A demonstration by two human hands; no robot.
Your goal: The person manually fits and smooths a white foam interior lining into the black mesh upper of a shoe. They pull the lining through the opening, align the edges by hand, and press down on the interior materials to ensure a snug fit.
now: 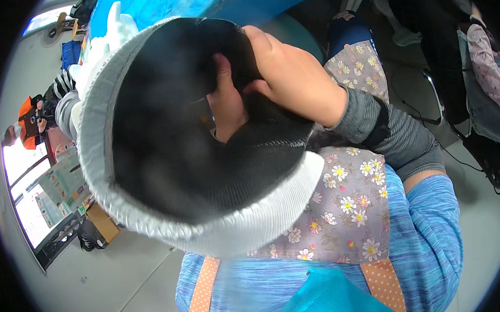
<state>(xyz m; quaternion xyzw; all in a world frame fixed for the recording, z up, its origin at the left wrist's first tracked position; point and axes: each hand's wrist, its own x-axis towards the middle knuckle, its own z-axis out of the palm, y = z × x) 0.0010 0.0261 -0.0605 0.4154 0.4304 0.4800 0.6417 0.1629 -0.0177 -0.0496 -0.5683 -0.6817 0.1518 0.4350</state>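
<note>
Right hand (279,69) fingers gripping black knit fabric (176,148), white ribbed cuff (242,230) blurred, left hand hidden, grip untellable.

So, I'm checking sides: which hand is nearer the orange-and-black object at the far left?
Left. The left hand sits inside the black knit piece, closer to the orange-and-black object; the right hand grips the fabric's top, further right.
</note>
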